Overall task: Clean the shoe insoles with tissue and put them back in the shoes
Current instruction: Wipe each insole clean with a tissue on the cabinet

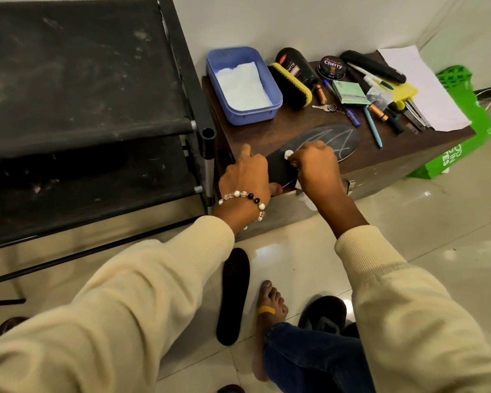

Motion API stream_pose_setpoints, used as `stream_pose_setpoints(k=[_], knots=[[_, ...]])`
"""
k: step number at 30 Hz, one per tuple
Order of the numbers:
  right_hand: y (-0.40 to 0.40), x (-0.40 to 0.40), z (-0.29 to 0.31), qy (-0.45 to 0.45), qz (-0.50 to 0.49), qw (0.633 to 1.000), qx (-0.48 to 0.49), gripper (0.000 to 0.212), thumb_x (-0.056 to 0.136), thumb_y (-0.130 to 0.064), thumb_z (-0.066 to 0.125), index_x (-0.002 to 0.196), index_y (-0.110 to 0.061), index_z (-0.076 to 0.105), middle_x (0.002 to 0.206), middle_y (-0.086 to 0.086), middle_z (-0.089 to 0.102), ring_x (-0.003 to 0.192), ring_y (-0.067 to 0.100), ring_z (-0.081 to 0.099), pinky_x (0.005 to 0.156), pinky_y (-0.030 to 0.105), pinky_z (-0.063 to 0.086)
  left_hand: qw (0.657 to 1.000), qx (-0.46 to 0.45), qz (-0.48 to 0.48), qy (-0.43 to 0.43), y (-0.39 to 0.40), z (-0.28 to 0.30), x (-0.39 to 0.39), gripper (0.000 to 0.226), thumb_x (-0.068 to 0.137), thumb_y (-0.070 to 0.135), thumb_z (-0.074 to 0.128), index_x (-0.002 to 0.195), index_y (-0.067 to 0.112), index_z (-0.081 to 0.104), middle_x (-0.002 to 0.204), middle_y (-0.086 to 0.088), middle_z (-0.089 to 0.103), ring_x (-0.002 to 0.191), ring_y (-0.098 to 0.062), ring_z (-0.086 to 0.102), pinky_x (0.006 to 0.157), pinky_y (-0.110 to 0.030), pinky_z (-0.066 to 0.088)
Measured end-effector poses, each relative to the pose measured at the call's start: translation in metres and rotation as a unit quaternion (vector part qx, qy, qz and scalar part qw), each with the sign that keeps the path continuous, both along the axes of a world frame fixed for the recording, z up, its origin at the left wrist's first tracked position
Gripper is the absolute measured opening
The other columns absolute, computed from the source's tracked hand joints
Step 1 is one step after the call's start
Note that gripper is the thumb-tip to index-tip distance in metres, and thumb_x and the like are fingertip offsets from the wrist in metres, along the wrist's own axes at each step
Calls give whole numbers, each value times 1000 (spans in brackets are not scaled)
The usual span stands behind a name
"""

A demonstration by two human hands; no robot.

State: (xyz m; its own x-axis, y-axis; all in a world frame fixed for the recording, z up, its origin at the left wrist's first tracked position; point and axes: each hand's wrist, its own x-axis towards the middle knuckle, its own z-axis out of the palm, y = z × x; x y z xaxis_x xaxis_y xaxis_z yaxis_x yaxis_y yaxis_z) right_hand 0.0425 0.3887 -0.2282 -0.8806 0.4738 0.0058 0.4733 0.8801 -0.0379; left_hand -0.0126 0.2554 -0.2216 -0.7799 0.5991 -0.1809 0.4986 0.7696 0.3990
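Observation:
A black insole (332, 139) with pale scribble lines lies on the dark wooden box (295, 120), its heel end over the front edge. My left hand (245, 173) grips that heel end. My right hand (315, 165) pinches a small wad of white tissue (289, 154) against the insole's middle. A second black insole (233, 296) lies flat on the floor tiles below. A black shoe (322, 312) sits on the floor beside my bare foot. A blue plastic tub (270, 83) with white tissue (243, 86) stands at the box's back left.
Behind the insole lie a shoe brush (291, 86), polish bottle (295, 65), Cherry polish tin (332, 66), keys, batteries, pens and papers (425, 89). A black shoe rack (82, 109) stands left. A green bag (465, 129) sits right of the box.

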Motion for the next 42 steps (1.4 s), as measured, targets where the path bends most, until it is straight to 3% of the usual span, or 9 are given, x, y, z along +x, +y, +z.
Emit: stream_pose_setpoints(k=[4, 9, 23, 27, 30, 35, 38, 40, 42], knots=[[-11, -6, 0, -10, 67, 998, 2, 29, 87, -3, 56, 114, -6, 68, 108, 17, 61, 106, 31, 50, 77, 33, 38, 1000, 14, 4, -3, -1, -2, 0, 48, 75, 47, 76, 111, 18, 63, 127, -4, 41, 95, -34, 59, 62, -36, 42], [3, -10, -1, 2, -6, 1000, 8, 30, 94, -7, 50, 121, -6, 63, 114, 17, 59, 109, 30, 51, 80, 32, 40, 1000, 8, -1, -6, 0, -2, -1, 50, 76, 47, 75, 115, 19, 62, 129, -3, 40, 98, -32, 58, 62, -34, 38], [-10, -24, 2, -16, 99, 994, 32, 35, 89, -10, 59, 123, -8, 62, 119, 13, 59, 113, 30, 43, 85, 35, 41, 1000, 14, 0, -5, -3, -1, 1, 47, 76, 46, 76, 112, 18, 63, 127, -3, 41, 93, -34, 59, 61, -36, 41], [1, -20, 0, -6, 69, 996, 52, 40, 91, -4, 54, 131, -6, 56, 124, 14, 56, 115, 31, 41, 87, 36, 41, 1000, 11, -6, -2, -3, -1, 2, 48, 78, 46, 74, 113, 17, 62, 129, -3, 40, 95, -33, 58, 62, -34, 38], [-4, -18, -3, 11, 45, 998, 30, 36, 94, -5, 50, 129, -5, 56, 124, 14, 54, 116, 28, 41, 88, 32, 39, 1000, 15, -1, -6, -3, -1, 1, 47, 77, 47, 74, 112, 17, 62, 129, -3, 40, 94, -33, 58, 61, -34, 39], [-10, -17, 10, -32, 166, 986, 11, 35, 87, -5, 58, 121, -12, 66, 115, 12, 64, 110, 30, 47, 88, 35, 40, 1000, 24, 2, -10, -5, 1, 4, 49, 77, 48, 74, 115, 20, 60, 126, -3, 41, 92, -34, 59, 61, -35, 38], [-4, -4, 26, 60, 61, 989, -119, 26, 92, -6, 57, 112, -14, 71, 111, 8, 68, 104, 24, 57, 90, 30, 42, 1000, 20, 3, -17, -5, 2, 3, 49, 78, 48, 73, 116, 19, 61, 127, -3, 40, 94, -33, 59, 62, -35, 38], [3, 9, 36, 167, -91, 943, -272, 20, 91, -8, 59, 103, -14, 74, 100, -1, 68, 94, 13, 60, 86, 25, 45, 1000, 15, 0, -19, -4, 3, 3, 50, 79, 48, 72, 118, 19, 60, 129, -3, 40, 95, -31, 59, 62, -34, 38], [14, 20, 45, 274, -221, 832, -428, 18, 90, -4, 58, 88, -14, 73, 85, -1, 70, 79, 11, 64, 76, 26, 52, 1000, 10, -2, -16, -4, 3, 4, 51, 80, 48, 71, 119, 19, 59, 132, -3, 39, 97, -31, 59, 63, -33, 37]])
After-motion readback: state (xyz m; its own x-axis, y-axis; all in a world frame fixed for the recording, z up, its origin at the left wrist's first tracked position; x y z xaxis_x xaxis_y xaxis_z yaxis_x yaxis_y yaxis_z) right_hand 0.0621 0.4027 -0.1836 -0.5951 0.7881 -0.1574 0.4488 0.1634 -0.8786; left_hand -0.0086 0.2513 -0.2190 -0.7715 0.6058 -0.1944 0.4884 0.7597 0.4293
